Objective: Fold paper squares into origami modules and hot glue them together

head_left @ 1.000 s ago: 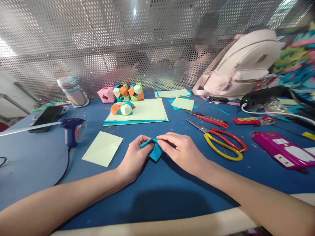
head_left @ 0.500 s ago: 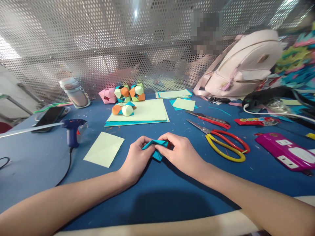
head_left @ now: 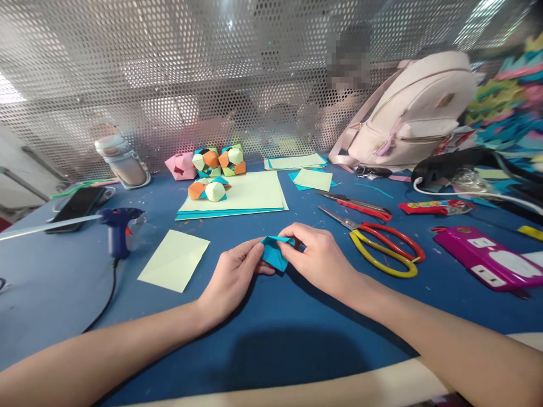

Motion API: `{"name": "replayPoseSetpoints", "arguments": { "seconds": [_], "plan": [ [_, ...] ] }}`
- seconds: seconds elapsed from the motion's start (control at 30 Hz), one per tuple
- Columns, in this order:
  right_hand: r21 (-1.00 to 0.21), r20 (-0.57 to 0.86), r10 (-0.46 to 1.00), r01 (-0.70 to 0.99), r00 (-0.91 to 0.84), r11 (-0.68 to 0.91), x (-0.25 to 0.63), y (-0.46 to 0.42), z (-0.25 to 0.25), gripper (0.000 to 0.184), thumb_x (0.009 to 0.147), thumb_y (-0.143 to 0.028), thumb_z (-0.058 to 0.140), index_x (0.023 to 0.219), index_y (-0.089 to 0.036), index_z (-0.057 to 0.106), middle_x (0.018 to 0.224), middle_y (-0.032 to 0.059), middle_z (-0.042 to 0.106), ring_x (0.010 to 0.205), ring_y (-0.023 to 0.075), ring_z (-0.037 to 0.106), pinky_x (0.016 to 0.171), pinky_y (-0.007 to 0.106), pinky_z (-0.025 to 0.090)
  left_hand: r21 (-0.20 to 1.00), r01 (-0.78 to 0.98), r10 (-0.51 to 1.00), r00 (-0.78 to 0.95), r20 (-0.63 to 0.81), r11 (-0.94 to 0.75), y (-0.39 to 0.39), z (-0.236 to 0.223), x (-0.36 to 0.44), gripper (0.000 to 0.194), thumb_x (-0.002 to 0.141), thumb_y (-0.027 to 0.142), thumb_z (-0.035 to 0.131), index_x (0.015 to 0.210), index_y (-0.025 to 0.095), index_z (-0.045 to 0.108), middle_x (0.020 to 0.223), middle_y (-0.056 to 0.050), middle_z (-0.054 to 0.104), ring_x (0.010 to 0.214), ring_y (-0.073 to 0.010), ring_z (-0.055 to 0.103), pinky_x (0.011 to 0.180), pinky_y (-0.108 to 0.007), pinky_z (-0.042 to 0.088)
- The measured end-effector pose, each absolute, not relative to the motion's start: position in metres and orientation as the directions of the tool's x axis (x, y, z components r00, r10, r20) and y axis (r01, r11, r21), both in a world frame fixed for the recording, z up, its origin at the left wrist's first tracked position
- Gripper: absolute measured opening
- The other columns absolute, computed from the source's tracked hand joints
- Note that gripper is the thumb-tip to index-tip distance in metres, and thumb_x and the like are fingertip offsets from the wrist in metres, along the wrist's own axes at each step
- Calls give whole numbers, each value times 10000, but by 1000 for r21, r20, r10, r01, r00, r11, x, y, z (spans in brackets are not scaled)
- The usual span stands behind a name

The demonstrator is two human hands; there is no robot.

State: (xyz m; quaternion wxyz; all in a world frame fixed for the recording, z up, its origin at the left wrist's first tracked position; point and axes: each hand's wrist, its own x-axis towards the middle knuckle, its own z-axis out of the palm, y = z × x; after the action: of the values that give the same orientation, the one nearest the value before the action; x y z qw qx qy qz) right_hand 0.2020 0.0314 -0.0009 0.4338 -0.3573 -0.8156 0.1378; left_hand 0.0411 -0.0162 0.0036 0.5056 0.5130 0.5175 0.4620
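Between my hands, just above the blue table, is a folded piece of blue paper (head_left: 275, 257). My left hand (head_left: 237, 270) pinches its left edge, thumb on top and fingers beneath. The right side is gripped by my right hand (head_left: 319, 253), whose thumb presses into the fold. A pale green paper square (head_left: 173, 261) with a faint crease lies left of my left hand. Scissors (head_left: 382, 247) with red and yellow handles lie to the right of my right hand, and a red-handled cutting tool (head_left: 360, 207) is behind them.
Folded paper balls (head_left: 218, 161) stand at the back near the metal mesh. A smaller folded piece (head_left: 209, 189) rests on stacked paper sheets (head_left: 250, 192). At left are a glue gun (head_left: 119, 229), phone (head_left: 76, 208) and bottle (head_left: 122, 161); at right, a purple power strip (head_left: 487, 255) and backpack (head_left: 418, 113).
The blue paper has been turned, so a broader flat face shows. My left fingers have shifted to its left edge and underside. The whole view has moved slightly.
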Motion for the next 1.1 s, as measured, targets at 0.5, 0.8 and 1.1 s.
{"name": "replayPoseSetpoints", "arguments": {
  "seconds": [0.5,0.8,1.1],
  "plan": [
    [-554,513,707,442,-487,706,208,29,9,134,791,-69,535,716,-174,572,670,-1,600,599,109,527,580,218,390,980,196,998,61,8,-19,-12,6,42,240,793,335,587,928,193,725,788,-20,713,693,-179,672,680,-270,544],
    [-517,467,671,437,-576,736,208,27,10,149,754,-22,558,748,-167,593,702,0,619,617,105,540,597,207,389,880,443,985,103,141,-173,-12,5,38,274,816,325,576,1040,236,707,1033,-18,717,929,-210,644,819,-270,486],
    [-675,348,818,483,-458,558,202,22,10,234,768,-206,628,986,-191,543,679,-21,598,583,117,551,558,221,401,922,364,991,30,127,-129,-11,5,39,252,827,342,554,930,217,747,865,-20,731,829,-210,627,744,-257,465]
  ]
}}
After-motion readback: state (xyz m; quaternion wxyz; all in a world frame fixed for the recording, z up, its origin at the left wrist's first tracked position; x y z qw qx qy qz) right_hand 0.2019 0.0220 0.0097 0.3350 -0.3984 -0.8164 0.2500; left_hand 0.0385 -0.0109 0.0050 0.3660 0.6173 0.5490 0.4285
